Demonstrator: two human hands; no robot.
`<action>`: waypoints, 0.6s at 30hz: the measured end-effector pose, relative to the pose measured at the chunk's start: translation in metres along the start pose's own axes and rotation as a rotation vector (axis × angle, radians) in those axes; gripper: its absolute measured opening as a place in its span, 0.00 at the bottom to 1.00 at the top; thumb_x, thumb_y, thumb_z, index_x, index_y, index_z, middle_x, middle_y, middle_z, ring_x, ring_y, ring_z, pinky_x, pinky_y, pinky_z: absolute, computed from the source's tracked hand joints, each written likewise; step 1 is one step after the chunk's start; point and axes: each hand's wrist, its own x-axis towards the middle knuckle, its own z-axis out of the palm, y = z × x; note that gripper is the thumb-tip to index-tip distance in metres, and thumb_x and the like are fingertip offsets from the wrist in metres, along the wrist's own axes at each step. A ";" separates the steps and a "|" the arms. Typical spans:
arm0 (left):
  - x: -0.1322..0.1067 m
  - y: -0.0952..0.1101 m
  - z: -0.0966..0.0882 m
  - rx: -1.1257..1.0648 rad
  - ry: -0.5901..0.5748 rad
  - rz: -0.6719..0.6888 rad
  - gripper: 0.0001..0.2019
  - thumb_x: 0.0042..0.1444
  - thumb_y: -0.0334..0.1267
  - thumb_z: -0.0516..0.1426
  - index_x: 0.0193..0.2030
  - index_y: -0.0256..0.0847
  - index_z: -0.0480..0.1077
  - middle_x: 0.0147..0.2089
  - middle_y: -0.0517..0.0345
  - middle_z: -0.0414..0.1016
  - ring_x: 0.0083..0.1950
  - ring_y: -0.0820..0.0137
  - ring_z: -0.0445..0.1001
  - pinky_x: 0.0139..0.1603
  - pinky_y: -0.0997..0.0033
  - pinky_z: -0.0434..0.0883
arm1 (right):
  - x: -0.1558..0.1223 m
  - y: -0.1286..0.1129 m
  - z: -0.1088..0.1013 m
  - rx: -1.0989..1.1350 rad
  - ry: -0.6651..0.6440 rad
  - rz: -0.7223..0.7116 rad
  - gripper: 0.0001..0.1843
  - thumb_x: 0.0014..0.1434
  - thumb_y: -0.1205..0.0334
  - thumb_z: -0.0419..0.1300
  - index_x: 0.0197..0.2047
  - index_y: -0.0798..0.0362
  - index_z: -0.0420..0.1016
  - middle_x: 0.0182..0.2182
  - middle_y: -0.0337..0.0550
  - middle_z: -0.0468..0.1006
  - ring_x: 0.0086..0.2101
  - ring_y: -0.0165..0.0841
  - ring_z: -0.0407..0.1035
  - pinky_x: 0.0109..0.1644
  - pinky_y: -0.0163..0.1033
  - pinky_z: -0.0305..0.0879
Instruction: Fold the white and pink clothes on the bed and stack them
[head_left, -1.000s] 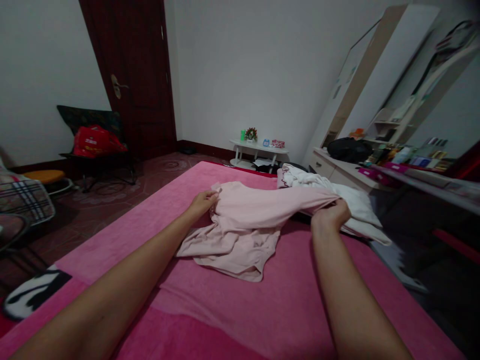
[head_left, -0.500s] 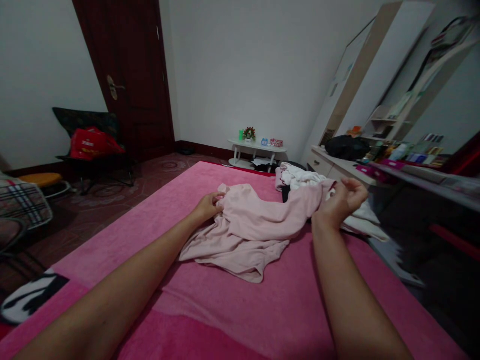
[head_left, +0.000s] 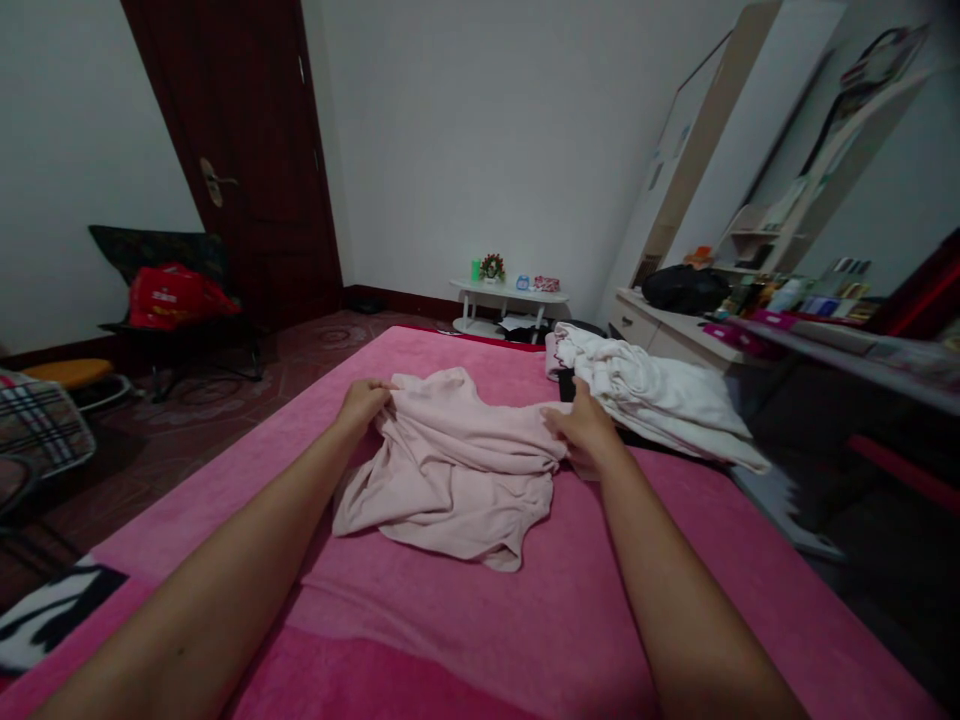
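Note:
A pale pink shirt (head_left: 457,470) lies crumpled on the pink bed cover (head_left: 420,620), its lower part in loose folds toward me. My left hand (head_left: 365,402) is closed on the shirt's upper left corner. At the opposite upper corner, my right hand (head_left: 585,425) pinches the fabric, with a bit of cloth hanging under the palm. Just beyond the right hand rests a heap of white clothes (head_left: 660,390), with something black partly showing beneath it.
A low white table (head_left: 510,292) with small items stands by the far wall. On the left, a folding chair holds a red bag (head_left: 178,297). A dresser (head_left: 637,322) crowded with bottles and a black bag runs along the right side.
My right hand has come left and down, bringing its end of the shirt off the white heap. My left hand has shifted left with its corner, and the shirt lies more spread.

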 end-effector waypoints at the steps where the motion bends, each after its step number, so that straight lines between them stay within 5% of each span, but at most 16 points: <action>1: -0.001 0.000 0.002 0.017 -0.008 0.000 0.13 0.36 0.35 0.55 0.30 0.35 0.74 0.23 0.56 0.73 0.22 0.70 0.69 0.22 0.75 0.62 | -0.002 0.002 0.004 -0.090 -0.097 0.007 0.47 0.47 0.54 0.65 0.66 0.61 0.52 0.51 0.63 0.73 0.47 0.46 0.71 0.47 0.43 0.65; 3: -0.004 0.005 0.006 0.043 -0.023 0.002 0.13 0.38 0.39 0.58 0.32 0.35 0.75 0.25 0.56 0.75 0.24 0.70 0.70 0.23 0.76 0.63 | -0.005 0.003 0.010 -0.215 -0.241 -0.010 0.45 0.45 0.52 0.67 0.63 0.61 0.58 0.51 0.62 0.74 0.48 0.47 0.70 0.46 0.43 0.65; 5: -0.011 0.014 0.011 0.063 -0.087 0.006 0.19 0.37 0.42 0.63 0.39 0.36 0.76 0.28 0.56 0.76 0.26 0.71 0.71 0.24 0.76 0.64 | -0.006 0.001 0.012 -0.288 -0.316 -0.018 0.33 0.45 0.53 0.66 0.53 0.58 0.70 0.47 0.59 0.76 0.45 0.46 0.72 0.42 0.41 0.65; 9: -0.026 0.041 0.008 0.123 -0.434 0.048 0.32 0.35 0.44 0.69 0.51 0.38 0.74 0.29 0.60 0.75 0.25 0.75 0.69 0.25 0.79 0.63 | -0.006 -0.006 -0.002 -0.303 -0.321 -0.003 0.08 0.46 0.61 0.62 0.29 0.56 0.75 0.31 0.52 0.78 0.34 0.39 0.72 0.31 0.36 0.61; 14: -0.034 0.067 -0.020 0.040 -0.794 0.116 0.21 0.39 0.42 0.69 0.42 0.40 0.79 0.35 0.56 0.78 0.32 0.72 0.73 0.33 0.76 0.69 | -0.014 -0.016 -0.046 0.450 -0.496 -0.031 0.07 0.42 0.60 0.58 0.23 0.54 0.67 0.16 0.33 0.64 0.17 0.24 0.57 0.20 0.30 0.48; 18: -0.031 0.077 -0.032 -0.010 -0.783 0.152 0.14 0.35 0.40 0.70 0.30 0.37 0.79 0.32 0.52 0.79 0.32 0.69 0.74 0.36 0.72 0.71 | -0.015 -0.031 -0.067 0.668 -0.695 -0.084 0.08 0.40 0.61 0.62 0.23 0.54 0.66 0.15 0.30 0.61 0.14 0.20 0.50 0.17 0.28 0.43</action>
